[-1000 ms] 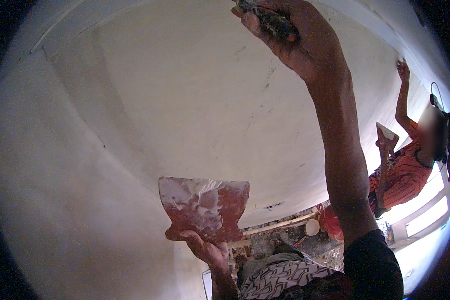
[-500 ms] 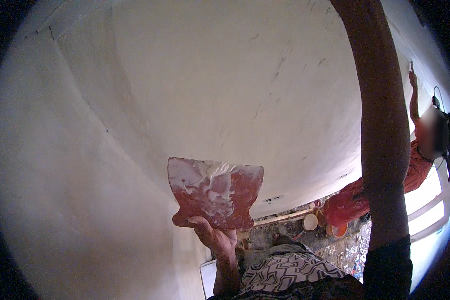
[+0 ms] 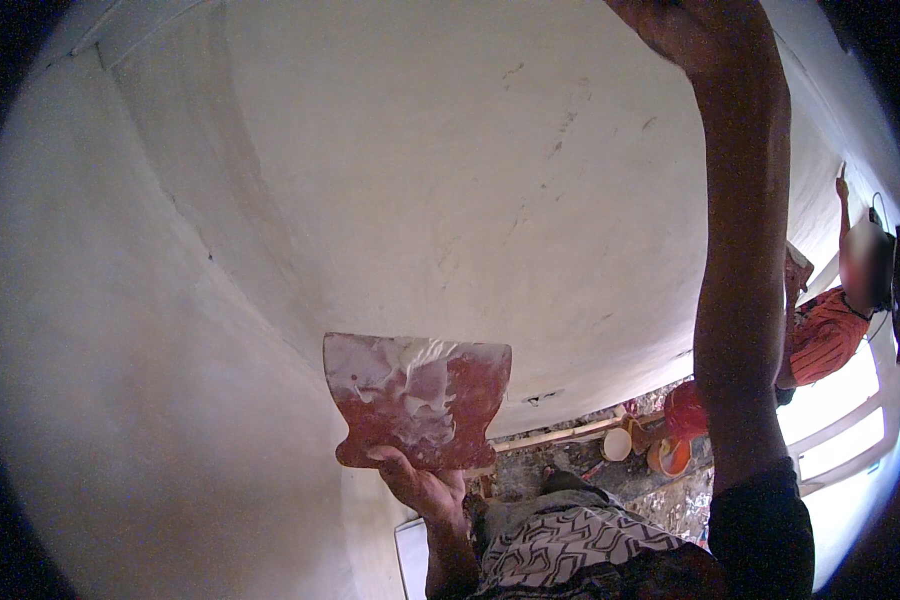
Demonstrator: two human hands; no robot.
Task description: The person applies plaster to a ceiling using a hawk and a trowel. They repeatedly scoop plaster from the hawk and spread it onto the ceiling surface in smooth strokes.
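My left hand (image 3: 422,487) grips the lower edge of a red putty board (image 3: 460,395), thumb on its upper face. White putty is smeared over the board, thickest near its wide far edge. My right arm is raised high along the right side, and my right hand (image 3: 698,32) is cut off by the top edge. Its fingers are out of sight, so anything in them is hidden. Ahead of both hands spreads a pale plastered wall (image 3: 390,190) with scattered dark marks.
At the right a co-worker in red clothing (image 3: 825,335) reaches up to the wall, with a board by the body. Below stand a pale bucket (image 3: 617,444) and an orange bucket (image 3: 670,457) on a littered floor. A wall corner (image 3: 210,257) runs down the left.
My right arm has come down and left, bringing part of the hand into view. The putty board has shifted slightly left and down. The co-worker has moved, and their board now shows.
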